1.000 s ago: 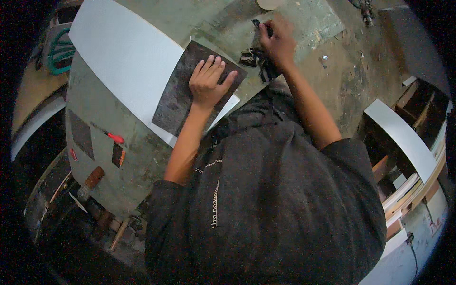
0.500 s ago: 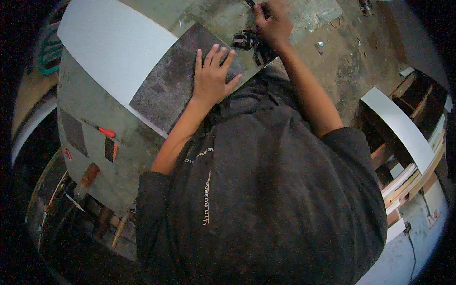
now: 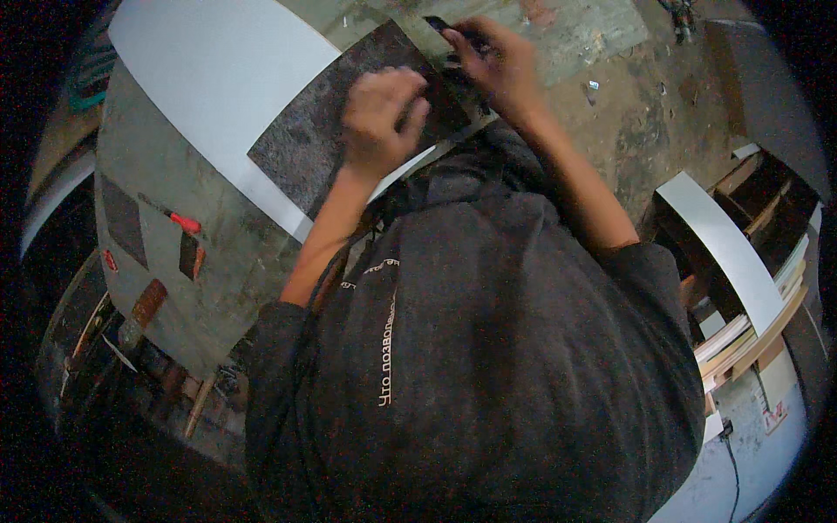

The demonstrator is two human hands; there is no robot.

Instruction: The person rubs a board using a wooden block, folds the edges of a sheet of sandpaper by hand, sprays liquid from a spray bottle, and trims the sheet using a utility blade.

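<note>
A square of dark grey mottled sheet (image 3: 301, 144) lies over the end of a long white panel (image 3: 218, 78). My left hand (image 3: 381, 113) is over the dark sheet, its fingers drawn in and smeared by motion. Whether it touches the sheet I cannot tell. Beyond the sheet's right corner, my right hand (image 3: 501, 65) is closed round a black object (image 3: 436, 23), whose end sticks out past my thumb. Its kind is not clear, as my fingers and blur hide most of it.
On the worn green-grey table (image 3: 235, 261) at left lie a red-handled screwdriver (image 3: 185, 222), a dark strip (image 3: 189, 254), a dark flat piece (image 3: 122, 220) and a rust-brown block (image 3: 150, 301). A white curved-looking panel (image 3: 719, 248) rests on stacked boards at right.
My left hand has gone from spread flat on the dark sheet to drawn-in fingers. My right hand has shifted slightly down and toward the sheet, the black object still in it.
</note>
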